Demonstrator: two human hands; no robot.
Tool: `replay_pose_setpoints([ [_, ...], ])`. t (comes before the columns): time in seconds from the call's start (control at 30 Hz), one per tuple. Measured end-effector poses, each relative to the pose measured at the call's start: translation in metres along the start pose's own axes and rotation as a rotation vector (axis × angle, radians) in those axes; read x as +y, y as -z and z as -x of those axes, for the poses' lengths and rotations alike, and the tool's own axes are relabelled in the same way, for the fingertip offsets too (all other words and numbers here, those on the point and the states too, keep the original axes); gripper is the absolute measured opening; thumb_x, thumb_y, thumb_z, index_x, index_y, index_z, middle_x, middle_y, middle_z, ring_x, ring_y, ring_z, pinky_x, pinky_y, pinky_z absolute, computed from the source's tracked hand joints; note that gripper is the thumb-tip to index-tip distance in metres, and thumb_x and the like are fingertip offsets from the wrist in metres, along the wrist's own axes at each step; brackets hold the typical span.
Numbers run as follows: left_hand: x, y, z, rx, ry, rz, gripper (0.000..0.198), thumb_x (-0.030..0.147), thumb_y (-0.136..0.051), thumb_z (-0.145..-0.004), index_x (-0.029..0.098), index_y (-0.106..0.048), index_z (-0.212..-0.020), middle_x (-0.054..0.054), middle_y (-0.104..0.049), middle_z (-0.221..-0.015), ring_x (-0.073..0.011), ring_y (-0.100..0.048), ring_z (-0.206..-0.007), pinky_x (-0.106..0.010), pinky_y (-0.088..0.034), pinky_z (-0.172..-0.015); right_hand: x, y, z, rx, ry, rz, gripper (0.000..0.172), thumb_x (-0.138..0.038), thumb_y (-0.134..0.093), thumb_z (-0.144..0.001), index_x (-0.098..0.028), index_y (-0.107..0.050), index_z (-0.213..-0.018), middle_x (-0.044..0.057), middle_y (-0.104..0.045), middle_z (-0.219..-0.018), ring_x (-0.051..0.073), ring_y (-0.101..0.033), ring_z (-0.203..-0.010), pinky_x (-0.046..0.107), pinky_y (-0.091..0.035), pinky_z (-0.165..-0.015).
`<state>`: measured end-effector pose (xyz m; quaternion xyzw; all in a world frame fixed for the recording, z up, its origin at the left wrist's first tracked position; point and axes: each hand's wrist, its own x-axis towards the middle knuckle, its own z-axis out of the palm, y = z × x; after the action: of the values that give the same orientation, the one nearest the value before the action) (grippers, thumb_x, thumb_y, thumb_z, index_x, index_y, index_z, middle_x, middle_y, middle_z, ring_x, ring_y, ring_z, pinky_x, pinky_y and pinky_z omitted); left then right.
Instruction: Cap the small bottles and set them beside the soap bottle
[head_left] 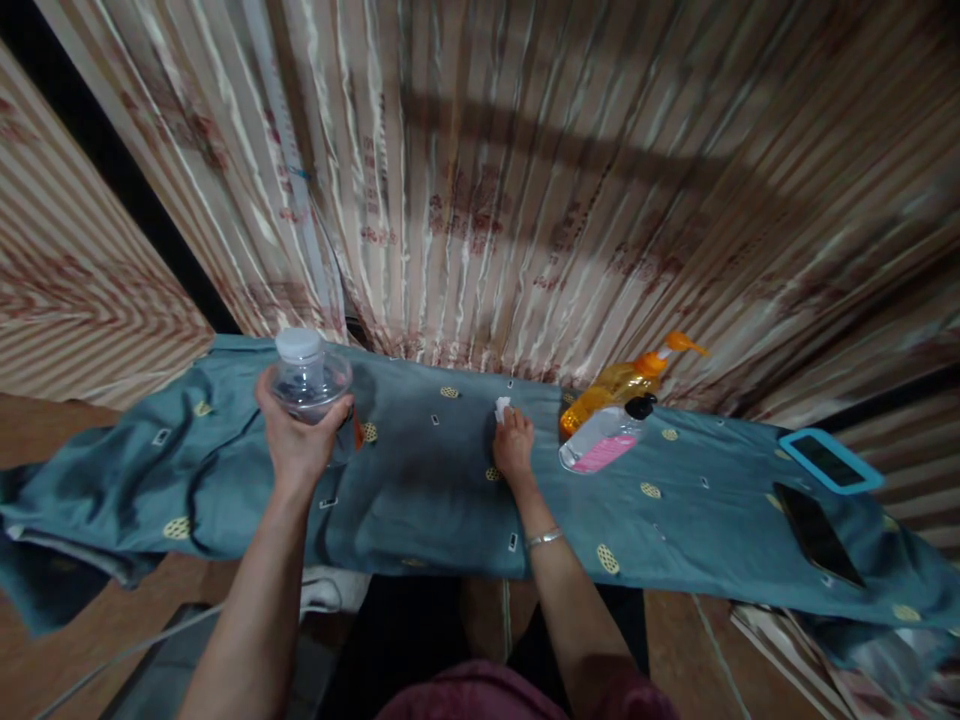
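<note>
My left hand is wrapped round a clear plastic bottle with a white cap, upright at the left part of the cloth-covered table. An orange patch shows on the bottle's right side. Near the middle of the table, my right hand is closed on a small crumpled white tissue, which pokes out past the fingers against the cloth. A silvery bracelet circles the right wrist. To the right of that hand are an amber pump bottle with an orange pump and a clear bottle with a pink label and black cap.
A teal cloth with yellow pineapple prints covers the narrow table. At its right end lie a blue-framed device and a dark phone. A pleated striped curtain hangs right behind the table. A white cable runs below at left.
</note>
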<state>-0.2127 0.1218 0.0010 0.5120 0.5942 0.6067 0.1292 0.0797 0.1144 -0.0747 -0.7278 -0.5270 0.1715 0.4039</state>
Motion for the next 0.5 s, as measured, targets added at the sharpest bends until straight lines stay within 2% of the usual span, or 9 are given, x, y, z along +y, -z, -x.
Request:
replay_pose_setpoints([
  [0.07, -0.002, 0.001, 0.0, -0.022, -0.027, 0.007, 0.099, 0.042, -0.082, -0.06, 0.009, -0.035, -0.141, -0.022, -0.05, -0.141, -0.0353, -0.051, -0.129, -0.051, -0.039, -0.111, -0.029, -0.035, 0.02, -0.078, 0.073, 0.045, 0.041, -0.009, -0.046, -0.088, -0.007, -0.059, -0.127, 0.021, -0.055, -0.136, 0.03, -0.044, -0.129, 0.048, -0.028, -0.113],
  [0.17, -0.002, 0.002, 0.001, -0.023, -0.049, 0.027, 0.097, 0.041, -0.081, -0.061, 0.008, -0.035, -0.139, -0.021, -0.05, -0.14, -0.033, -0.052, -0.128, -0.048, -0.039, -0.111, -0.079, -0.091, 0.06, -0.218, 0.229, 0.091, 0.04, -0.018, -0.056, -0.09, -0.015, -0.059, -0.13, 0.013, -0.054, -0.14, 0.028, -0.044, -0.127, 0.043, -0.035, -0.109],
  [0.2, -0.003, 0.003, 0.001, -0.022, -0.055, 0.034, 0.096, 0.041, -0.082, -0.062, 0.008, -0.035, -0.139, -0.02, -0.05, -0.14, -0.0323, -0.052, -0.128, -0.048, -0.039, -0.112, -0.094, -0.105, 0.074, -0.289, 0.344, 0.163, 0.042, -0.02, -0.053, -0.092, -0.014, -0.055, -0.134, 0.014, -0.052, -0.141, 0.029, -0.044, -0.126, 0.044, -0.038, -0.106],
  [0.27, -0.004, 0.003, 0.0, -0.024, -0.072, 0.048, 0.093, 0.041, -0.082, -0.064, 0.01, -0.035, -0.138, -0.018, -0.05, -0.14, -0.031, -0.052, -0.128, -0.047, -0.038, -0.113, -0.111, -0.12, 0.098, -0.356, 0.459, 0.249, 0.049, -0.02, -0.052, -0.093, -0.008, -0.048, -0.14, 0.019, -0.044, -0.148, 0.031, -0.041, -0.129, 0.046, -0.041, -0.104],
  [0.3, -0.006, 0.003, 0.0, -0.027, -0.081, 0.055, 0.092, 0.041, -0.082, -0.064, 0.01, -0.035, -0.138, -0.017, -0.049, -0.14, -0.0305, -0.051, -0.128, -0.047, -0.038, -0.113, -0.113, -0.12, 0.107, -0.383, 0.51, 0.27, 0.051, -0.018, -0.051, -0.092, -0.006, -0.045, -0.142, 0.02, -0.043, -0.148, 0.032, -0.041, -0.129, 0.046, -0.042, -0.103],
  [0.37, -0.01, 0.003, -0.002, -0.028, -0.092, 0.057, 0.094, 0.039, -0.083, -0.063, 0.01, -0.035, -0.138, -0.017, -0.049, -0.14, -0.0297, -0.051, -0.128, -0.046, -0.038, -0.113, -0.102, -0.104, 0.118, -0.405, 0.585, 0.26, 0.052, -0.012, -0.048, -0.091, -0.006, -0.046, -0.142, 0.018, -0.046, -0.146, 0.029, -0.044, -0.127, 0.042, -0.044, -0.103],
  [0.43, -0.014, 0.002, -0.002, -0.021, -0.098, 0.048, 0.098, 0.036, -0.084, -0.06, 0.007, -0.034, -0.139, -0.018, -0.049, -0.14, -0.0294, -0.052, -0.127, -0.045, -0.038, -0.112, -0.071, -0.071, 0.125, -0.375, 0.631, 0.244, 0.052, -0.008, -0.043, -0.091, -0.011, -0.047, -0.143, 0.014, -0.051, -0.143, 0.026, -0.046, -0.126, 0.039, -0.044, -0.105],
  [0.5, -0.016, 0.002, -0.002, -0.016, -0.097, 0.042, 0.101, 0.035, -0.084, -0.057, 0.005, -0.033, -0.139, -0.021, -0.049, -0.14, -0.0291, -0.052, -0.126, -0.045, -0.039, -0.111, -0.027, -0.028, 0.131, -0.261, 0.597, 0.276, 0.053, -0.008, -0.037, -0.094, -0.015, -0.045, -0.146, 0.013, -0.049, -0.146, 0.025, -0.043, -0.133, 0.04, -0.041, -0.109],
])
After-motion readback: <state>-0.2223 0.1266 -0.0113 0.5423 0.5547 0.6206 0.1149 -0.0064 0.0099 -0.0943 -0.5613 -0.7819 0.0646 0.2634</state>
